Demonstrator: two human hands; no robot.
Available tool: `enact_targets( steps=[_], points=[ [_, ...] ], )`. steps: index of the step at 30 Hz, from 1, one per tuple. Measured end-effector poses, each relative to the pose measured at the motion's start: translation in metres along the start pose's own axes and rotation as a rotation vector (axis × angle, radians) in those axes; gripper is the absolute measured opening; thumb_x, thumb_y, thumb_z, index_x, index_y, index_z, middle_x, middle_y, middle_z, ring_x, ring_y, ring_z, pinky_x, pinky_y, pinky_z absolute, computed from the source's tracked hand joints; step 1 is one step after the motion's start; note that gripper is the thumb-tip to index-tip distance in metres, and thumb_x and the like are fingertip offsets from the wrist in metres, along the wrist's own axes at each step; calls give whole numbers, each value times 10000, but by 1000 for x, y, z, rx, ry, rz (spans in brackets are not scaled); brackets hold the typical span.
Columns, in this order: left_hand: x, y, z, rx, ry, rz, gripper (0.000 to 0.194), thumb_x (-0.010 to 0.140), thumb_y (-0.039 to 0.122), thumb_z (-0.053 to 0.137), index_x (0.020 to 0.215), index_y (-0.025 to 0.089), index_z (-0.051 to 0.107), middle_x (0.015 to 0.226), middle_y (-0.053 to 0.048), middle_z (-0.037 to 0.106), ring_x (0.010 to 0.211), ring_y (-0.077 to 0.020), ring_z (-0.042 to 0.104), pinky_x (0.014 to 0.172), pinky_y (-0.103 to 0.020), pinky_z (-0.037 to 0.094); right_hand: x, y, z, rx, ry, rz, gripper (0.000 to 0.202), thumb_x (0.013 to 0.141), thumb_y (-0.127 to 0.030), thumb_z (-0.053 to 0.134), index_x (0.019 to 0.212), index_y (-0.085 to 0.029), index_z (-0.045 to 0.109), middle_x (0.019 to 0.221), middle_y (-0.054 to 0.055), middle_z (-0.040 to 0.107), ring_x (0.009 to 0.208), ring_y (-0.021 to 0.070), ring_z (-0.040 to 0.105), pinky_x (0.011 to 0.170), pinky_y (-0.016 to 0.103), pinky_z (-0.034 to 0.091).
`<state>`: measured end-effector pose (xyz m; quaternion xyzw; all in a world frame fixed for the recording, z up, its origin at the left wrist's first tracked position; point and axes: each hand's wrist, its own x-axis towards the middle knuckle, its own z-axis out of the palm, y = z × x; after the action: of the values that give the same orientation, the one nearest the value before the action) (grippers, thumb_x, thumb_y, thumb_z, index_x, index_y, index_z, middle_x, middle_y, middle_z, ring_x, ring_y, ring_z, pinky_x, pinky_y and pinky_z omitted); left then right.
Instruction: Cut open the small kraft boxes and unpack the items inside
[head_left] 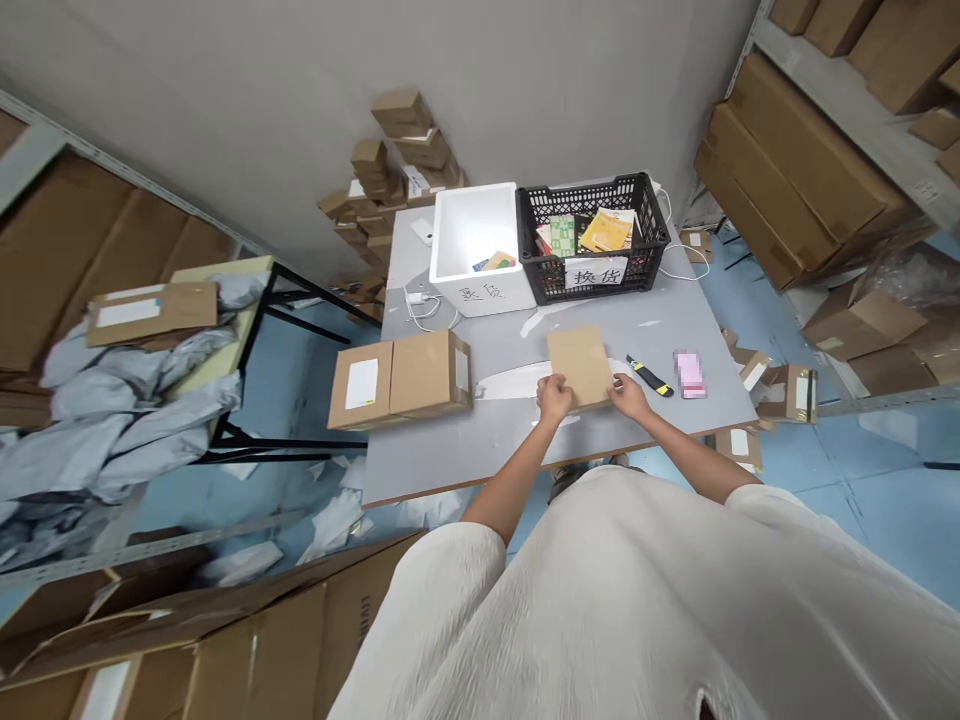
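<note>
A small flat cardboard box (579, 362) lies on the grey table (495, 445), close to its front edge. My left hand (555, 398) grips the near left corner of this box with bent fingers. At the near right side, my right hand (628, 395) has its fingers closed on the box edge. White paper (511, 382) sticks out from beneath the box to the left. Just right of my right hand lies a black and yellow utility knife (649, 376), and beyond it a pink phone-like item (690, 374), blurred over. The box's underside is hidden.
A larger taped carton (401, 375) sits at the table's left edge. Behind stand a white foam bin (480, 300) and a black crate (600, 283) of packets. Grey mailer bags (120, 440) fill the left side; cartons (795, 190) line the right shelving.
</note>
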<state>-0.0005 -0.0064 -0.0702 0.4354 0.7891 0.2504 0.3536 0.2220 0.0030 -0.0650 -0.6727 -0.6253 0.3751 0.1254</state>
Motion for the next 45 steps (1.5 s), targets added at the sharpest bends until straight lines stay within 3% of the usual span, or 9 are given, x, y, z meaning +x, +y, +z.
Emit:
enact_targets(
  steps=[3, 11, 17, 21, 24, 28, 34, 40, 45],
  points=[
    [2, 11, -6, 44, -6, -31, 415, 856, 207, 716, 1259, 306, 707, 1502, -100, 584, 1406, -313, 598, 1196, -473, 445, -1, -12, 1, 47, -12, 23, 523, 948, -317, 650, 1456, -227, 567, 1203, 90, 798, 1108, 281, 757, 960, 368, 571],
    [26, 19, -38, 166, -74, 145, 441, 882, 220, 669, 1310, 326, 664, 1610, -40, 574, 1551, -272, 478, 1282, -439, 367, 1, -32, 14, 123, -243, -156, 265, 918, -280, 652, 1182, -275, 642, 990, 4, 791, 952, 232, 749, 888, 331, 573],
    [4, -6, -40, 72, 97, -61, 612, 812, 227, 759, 1394, 315, 595, 1705, -137, 394, 1578, -418, 404, 1244, -588, 396, 63, -47, -13, -103, 74, -222, 427, 889, -243, 607, 1303, -204, 703, 1455, 170, 646, 1355, 329, 576, 1189, 472, 468],
    [-6, -21, -29, -67, 107, -202, 739, 800, 234, 766, 1484, 309, 495, 1634, -144, 400, 1483, -373, 527, 1225, -520, 449, 91, -52, -19, -186, 42, -168, 665, 888, -285, 651, 1543, -207, 568, 1644, 176, 516, 1506, 396, 429, 1243, 578, 390],
    [-3, -26, -27, -188, 54, -172, 893, 799, 208, 752, 1606, 265, 372, 1598, -151, 413, 1421, -290, 600, 1222, -403, 478, 87, -49, -13, -218, 34, -139, 686, 915, -316, 641, 1583, -203, 531, 1615, 182, 552, 1469, 400, 460, 1230, 569, 393],
    [13, -30, -42, -231, 93, -93, 1013, 767, 174, 769, 1669, 239, 312, 1649, -175, 417, 1486, -309, 557, 1262, -403, 449, 65, -43, -8, -219, 77, -27, 648, 984, -360, 577, 1596, -156, 524, 1475, 223, 654, 1363, 401, 577, 1163, 521, 450],
    [45, -35, -72, -251, -17, -62, 848, 798, 192, 732, 1594, 223, 440, 1600, -171, 579, 1443, -277, 614, 1182, -371, 494, 47, -46, -8, -109, -15, 146, 594, 1050, -467, 542, 1547, -148, 609, 1379, 211, 741, 1324, 374, 668, 1117, 455, 505],
    [59, -29, -77, -292, -161, -136, 815, 864, 309, 719, 1621, 259, 419, 1482, -116, 706, 1290, -241, 721, 1019, -318, 552, 52, -65, 0, 301, -17, 216, 776, 1019, -485, 582, 1716, -187, 417, 1504, 162, 702, 1248, 270, 736, 1088, 368, 563],
    [60, -18, -81, -300, -85, -101, 805, 937, 458, 693, 1657, 255, 397, 1481, -126, 683, 1291, -255, 708, 1016, -330, 549, 50, -63, -2, 406, 107, 199, 840, 1008, -627, 575, 1723, -225, 394, 1507, 145, 696, 1244, 276, 733, 1063, 357, 572]
  ],
)
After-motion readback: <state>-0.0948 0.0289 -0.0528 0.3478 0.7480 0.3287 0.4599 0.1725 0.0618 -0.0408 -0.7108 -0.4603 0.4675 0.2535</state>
